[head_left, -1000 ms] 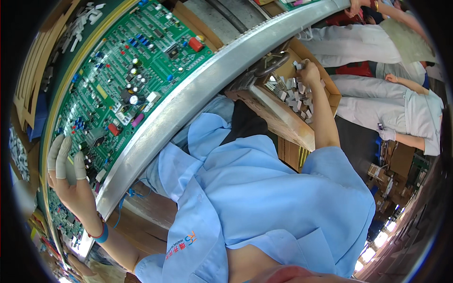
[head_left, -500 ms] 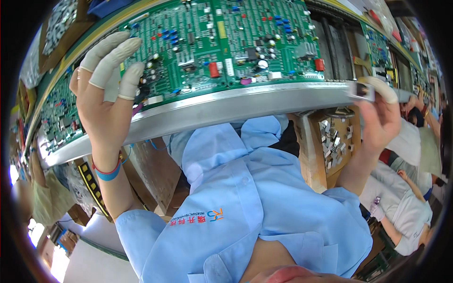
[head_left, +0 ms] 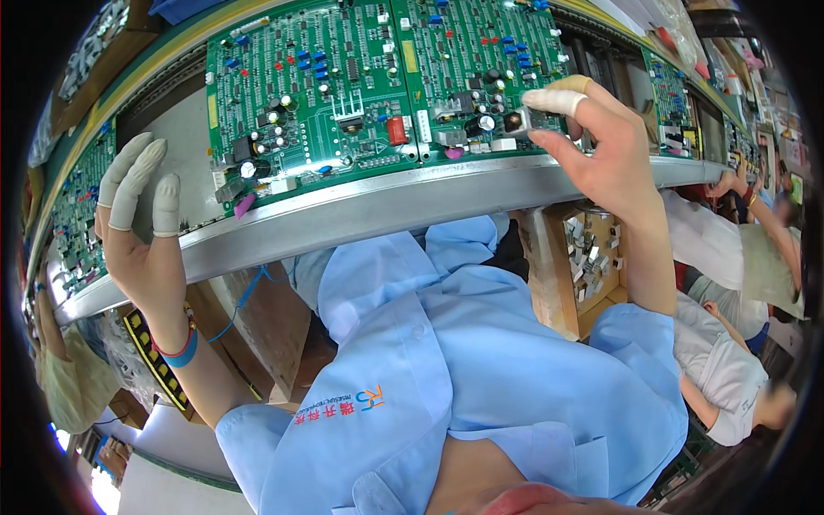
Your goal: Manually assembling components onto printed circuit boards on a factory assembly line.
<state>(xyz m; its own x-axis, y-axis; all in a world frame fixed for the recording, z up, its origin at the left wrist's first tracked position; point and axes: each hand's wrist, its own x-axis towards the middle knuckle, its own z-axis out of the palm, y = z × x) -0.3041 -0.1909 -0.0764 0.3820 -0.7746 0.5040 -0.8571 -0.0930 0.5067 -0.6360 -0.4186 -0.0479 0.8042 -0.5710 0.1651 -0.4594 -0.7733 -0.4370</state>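
My right hand (head_left: 611, 154) pinches a small silvery, square component with a dark centre (head_left: 517, 122) between thumb and forefinger. It holds the part over the lower right of the right-hand green circuit board (head_left: 463, 56); whether they touch I cannot tell. My left hand (head_left: 148, 245) is raised with its fingers apart and nothing in it, left of the left-hand circuit board (head_left: 296, 94). Pale finger cots cover several fingertips. Both boards, studded with capacitors, blue and red parts and metal heat sinks, lie side by side behind a metal rail (head_left: 386, 190).
A cardboard box of small metal parts (head_left: 592, 257) stands below the rail at right. More circuit boards (head_left: 668, 94) lie farther along the line on both sides. A blue bin (head_left: 184, 7) stands at the far left. Co-workers (head_left: 717, 360) sit along the right.
My right hand has brought the silvery component leftward and inward, from the rail to above the right-hand board. My left hand has moved left and down, away from the left-hand board.
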